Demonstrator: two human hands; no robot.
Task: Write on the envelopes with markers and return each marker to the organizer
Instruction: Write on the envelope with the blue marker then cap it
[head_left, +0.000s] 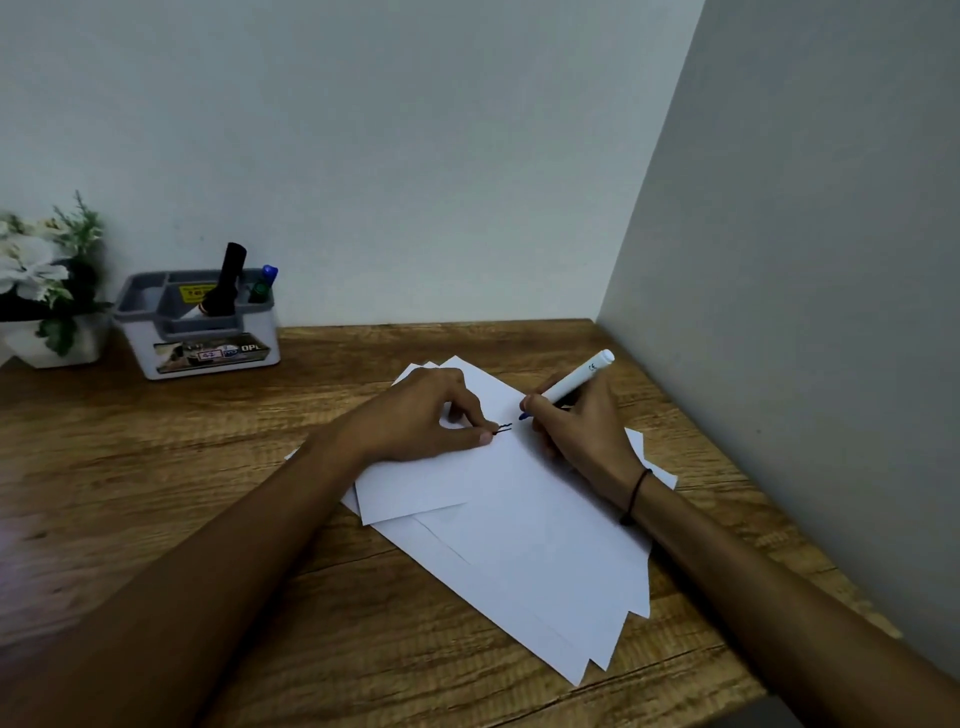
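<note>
Several white envelopes (524, 525) lie fanned in a loose stack on the wooden desk (156, 467). My right hand (582, 431) grips a white marker (574, 383) with a blue tip, the tip touching the top envelope beside a short dark scribble (505, 427). My left hand (426, 415) rests on the top envelope with its fingers curled, pressing the paper down just left of the scribble. A grey and white organizer (202, 325) stands at the back left, holding a black marker (228, 280) and two more markers with blue and green ends (264, 285).
A white pot of artificial white flowers (47, 291) stands left of the organizer. Walls close off the desk at the back and along the right side (805, 312). The desk's front right corner edge lies near the bottom right.
</note>
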